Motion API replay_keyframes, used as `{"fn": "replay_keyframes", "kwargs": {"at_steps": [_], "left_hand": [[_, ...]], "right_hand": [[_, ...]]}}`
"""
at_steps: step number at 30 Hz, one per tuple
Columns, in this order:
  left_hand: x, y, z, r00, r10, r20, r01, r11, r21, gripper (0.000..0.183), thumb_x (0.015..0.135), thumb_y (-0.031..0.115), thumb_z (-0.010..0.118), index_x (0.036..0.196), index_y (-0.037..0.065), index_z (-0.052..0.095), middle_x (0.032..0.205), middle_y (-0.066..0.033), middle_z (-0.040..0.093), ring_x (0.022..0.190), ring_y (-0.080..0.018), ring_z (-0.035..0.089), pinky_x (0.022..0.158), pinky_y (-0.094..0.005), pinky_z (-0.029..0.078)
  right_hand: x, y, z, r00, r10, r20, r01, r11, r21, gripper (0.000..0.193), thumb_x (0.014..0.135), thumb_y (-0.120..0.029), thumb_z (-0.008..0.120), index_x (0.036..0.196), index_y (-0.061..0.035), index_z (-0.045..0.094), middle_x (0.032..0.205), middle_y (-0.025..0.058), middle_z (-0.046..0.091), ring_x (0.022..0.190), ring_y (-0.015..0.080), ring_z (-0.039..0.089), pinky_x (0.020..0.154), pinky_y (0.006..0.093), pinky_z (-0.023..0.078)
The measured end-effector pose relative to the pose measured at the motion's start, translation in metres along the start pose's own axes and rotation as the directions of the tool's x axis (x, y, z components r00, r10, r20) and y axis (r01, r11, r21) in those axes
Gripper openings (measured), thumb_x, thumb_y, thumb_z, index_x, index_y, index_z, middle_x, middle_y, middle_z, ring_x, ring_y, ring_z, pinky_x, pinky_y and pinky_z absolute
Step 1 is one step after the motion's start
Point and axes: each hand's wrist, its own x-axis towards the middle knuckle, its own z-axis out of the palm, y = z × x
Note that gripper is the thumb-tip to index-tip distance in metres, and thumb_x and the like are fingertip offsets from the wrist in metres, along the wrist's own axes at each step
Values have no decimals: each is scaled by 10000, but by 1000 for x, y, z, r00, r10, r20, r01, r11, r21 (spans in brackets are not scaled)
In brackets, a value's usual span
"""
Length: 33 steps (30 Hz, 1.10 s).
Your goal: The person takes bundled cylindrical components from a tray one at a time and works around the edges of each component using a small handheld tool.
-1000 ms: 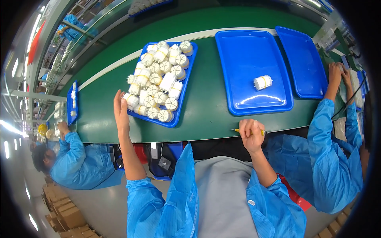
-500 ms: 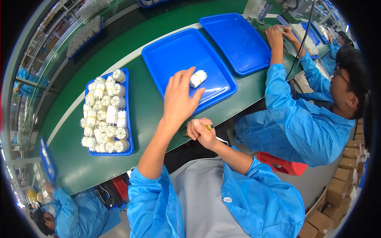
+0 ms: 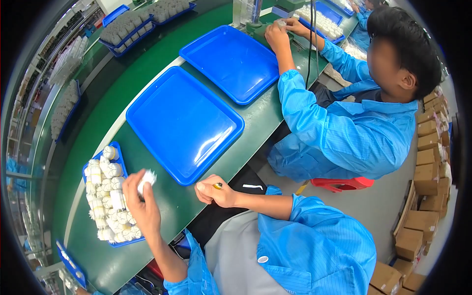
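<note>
My left hand (image 3: pixel 141 206) holds a white cylindrical part (image 3: pixel 147 180) with fine pins at its end, pinched between thumb and fingers. It is at the right edge of a pile of similar white cylinders (image 3: pixel 102 196), some with yellowish bands, heaped in a small blue tray (image 3: pixel 119 156). My right hand (image 3: pixel 215 191) is closed around a slim yellow-and-black tool (image 3: pixel 217 186), mostly hidden in the fist, so I cannot tell its kind. That hand is over the bench's front edge, close to the near corner of a large blue tray (image 3: pixel 169 118).
A second large blue tray (image 3: pixel 231 64) lies farther right on the green bench (image 3: pixel 172 211). A co-worker in a blue jacket (image 3: pixel 344 123) sits at the right, hands at the bench. More loaded trays (image 3: pixel 129 37) stand at the back; cardboard boxes (image 3: pixel 425 177) line the right side.
My left hand has moved left from the large tray to the pile, now with the white cylinder in it. The right hand keeps its grip on the tool. The view has shifted.
</note>
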Motion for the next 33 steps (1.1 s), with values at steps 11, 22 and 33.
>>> {"fn": "replay_keyframes", "kwargs": {"at_steps": [11,22,33], "left_hand": [[-27,-33,13,997,-44,58,29,972,234,300,770,52,675,1060,37,601,979,-159,627,910,-352,600,801,-415,477],[-23,-30,10,980,-110,168,76,977,197,347,743,30,692,1079,43,607,1013,-149,650,920,-342,599,827,-411,482],[-68,-8,17,906,-253,341,410,315,-856,340,936,246,648,1141,20,497,1041,-110,626,865,-166,641,670,-287,549]], "right_hand": [[2,-2,-4,998,-51,-26,48,995,-87,551,1035,-309,416,566,-20,417,543,75,477,496,129,422,481,290,337],[3,-4,0,999,-41,-7,40,991,-127,549,1036,-304,396,553,-43,386,506,76,437,481,148,398,494,298,327],[10,-37,21,982,177,62,-158,960,-233,393,874,-95,682,1208,-8,493,619,-37,495,578,15,443,537,199,338]]}}
